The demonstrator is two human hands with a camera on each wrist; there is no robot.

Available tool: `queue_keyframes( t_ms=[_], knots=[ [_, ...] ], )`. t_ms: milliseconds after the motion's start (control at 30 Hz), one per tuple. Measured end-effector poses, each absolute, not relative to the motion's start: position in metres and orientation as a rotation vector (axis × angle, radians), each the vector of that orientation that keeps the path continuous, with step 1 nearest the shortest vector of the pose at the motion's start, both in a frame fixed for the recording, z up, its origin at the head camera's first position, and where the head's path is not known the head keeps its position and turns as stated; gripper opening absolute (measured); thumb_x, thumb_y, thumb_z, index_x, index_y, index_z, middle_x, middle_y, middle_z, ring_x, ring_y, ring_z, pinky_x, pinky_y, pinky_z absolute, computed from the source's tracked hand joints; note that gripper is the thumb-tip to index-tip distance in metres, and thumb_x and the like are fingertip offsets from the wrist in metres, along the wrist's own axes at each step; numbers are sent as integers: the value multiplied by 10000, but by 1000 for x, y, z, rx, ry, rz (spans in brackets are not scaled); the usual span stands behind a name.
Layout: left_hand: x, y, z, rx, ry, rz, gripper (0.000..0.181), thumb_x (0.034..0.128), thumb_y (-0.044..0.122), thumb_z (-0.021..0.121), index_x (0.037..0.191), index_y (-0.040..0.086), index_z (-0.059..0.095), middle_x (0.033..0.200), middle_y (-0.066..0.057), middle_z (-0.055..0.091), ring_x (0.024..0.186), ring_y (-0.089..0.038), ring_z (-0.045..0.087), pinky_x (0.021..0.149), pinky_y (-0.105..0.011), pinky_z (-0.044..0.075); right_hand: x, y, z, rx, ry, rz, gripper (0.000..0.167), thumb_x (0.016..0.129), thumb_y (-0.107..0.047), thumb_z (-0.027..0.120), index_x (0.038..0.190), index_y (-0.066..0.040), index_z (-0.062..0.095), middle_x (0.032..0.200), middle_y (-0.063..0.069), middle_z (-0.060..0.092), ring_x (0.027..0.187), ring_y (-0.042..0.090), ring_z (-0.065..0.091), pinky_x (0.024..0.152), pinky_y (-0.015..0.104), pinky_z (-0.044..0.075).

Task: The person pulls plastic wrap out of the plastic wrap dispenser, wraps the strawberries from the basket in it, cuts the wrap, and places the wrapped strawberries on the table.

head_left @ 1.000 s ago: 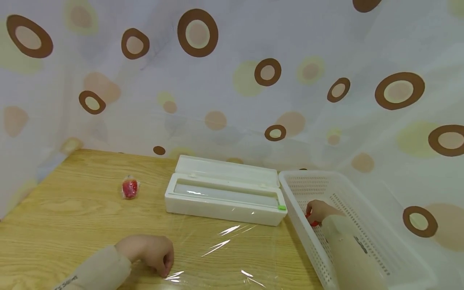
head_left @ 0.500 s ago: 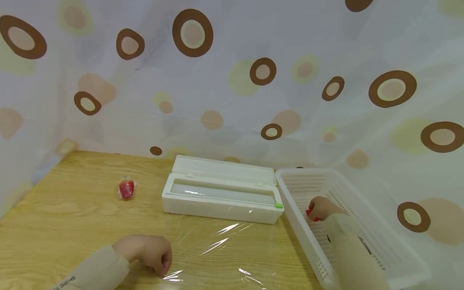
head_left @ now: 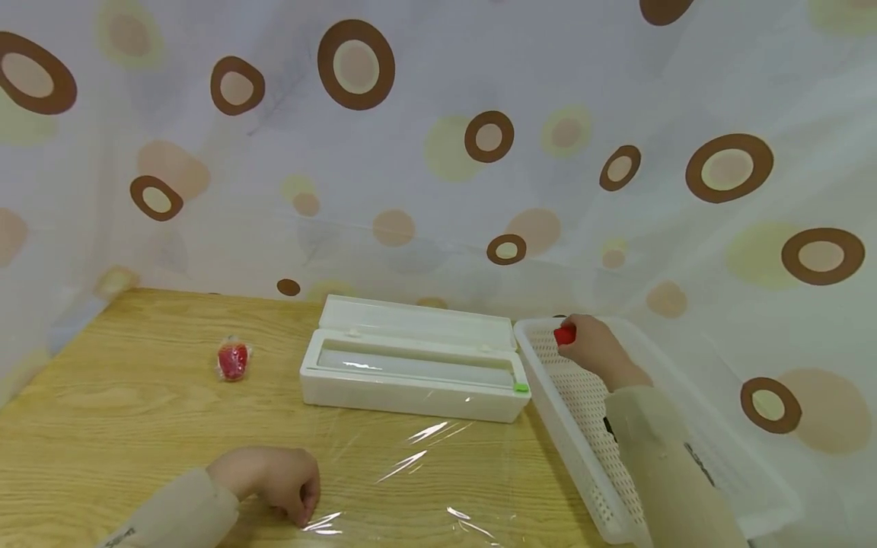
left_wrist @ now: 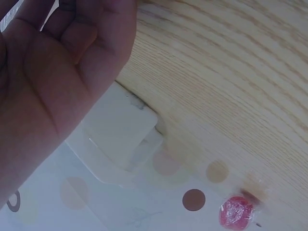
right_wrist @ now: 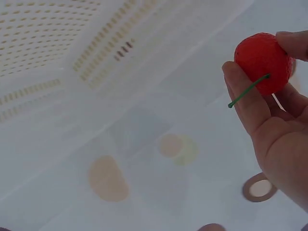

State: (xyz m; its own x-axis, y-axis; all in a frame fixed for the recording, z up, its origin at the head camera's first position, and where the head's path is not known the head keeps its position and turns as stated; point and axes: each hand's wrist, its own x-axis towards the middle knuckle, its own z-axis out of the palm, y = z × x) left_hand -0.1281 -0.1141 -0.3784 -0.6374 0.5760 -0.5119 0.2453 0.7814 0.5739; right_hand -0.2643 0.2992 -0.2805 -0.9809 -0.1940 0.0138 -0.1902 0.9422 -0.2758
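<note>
Head view forward-down, close wrist views, spotted backdrop [head_left: 411,137] in all

A pale sheet [head_left: 411,99] hangs from nine o'clock over twelve to three, printed with brown-ringed spots [head_left: 356,65]. A wood-grained table [head_left: 137,411] spreads from eight to six; on it, at eight, sits a clear-wrapped red item [head_left: 233,360].

Round fruit [right_wrist: 262,57]: red, green stem [right_wrist: 249,90]
Wrapped fruit [head_left: 233,361]: red
Film [head_left: 403,466]: clear
Film dispenser [head_left: 411,398]: white, green slider [head_left: 521,387] at three o'clock
Basket [head_left: 603,506]: white
Surface [head_left: 137,426]: yellow-brown wood grain
Backdrop [head_left: 411,106]: whitish, ringed brown, spotted peach
</note>
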Motion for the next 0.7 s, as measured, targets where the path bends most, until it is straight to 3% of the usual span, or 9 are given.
queue_keyframes(
  t_ms=[133, 367, 700],
  knots=[
    [-127, -114, -379, 615, 2265, 608, 136, 743, -18, 706, 633, 29, 641, 519, 110, 455, 449, -4, 383, 461, -119, 294, -255, 266, -267, -417, 3129, -420, 412, 825, -57, 598, 1199, 97, 521, 1150, 287, 563, 957, 374, 550, 826, 481, 489],
    [-127, -114, -380, 630, 2281, 592, 144, 738, -26, 700, 623, 30, 633, 515, 115, 447, 443, 0, 380, 457, -117, 295, -226, 209, -258, -771, 3211, -354, 365, 802, -51, 670, 1154, 14, 599, 1131, 175, 627, 1012, 324, 541, 832, 434, 511],
    [-126, -114, -381, 651, 2282, 596, 139, 744, -4, 708, 628, 30, 639, 508, 117, 440, 444, 6, 379, 464, -116, 298, -185, 149, -294, -1174, 3098, -250, 345, 761, -47, 718, 1093, -60, 626, 1099, 72, 646, 987, 222, 561, 817, 331, 532]
  ],
)
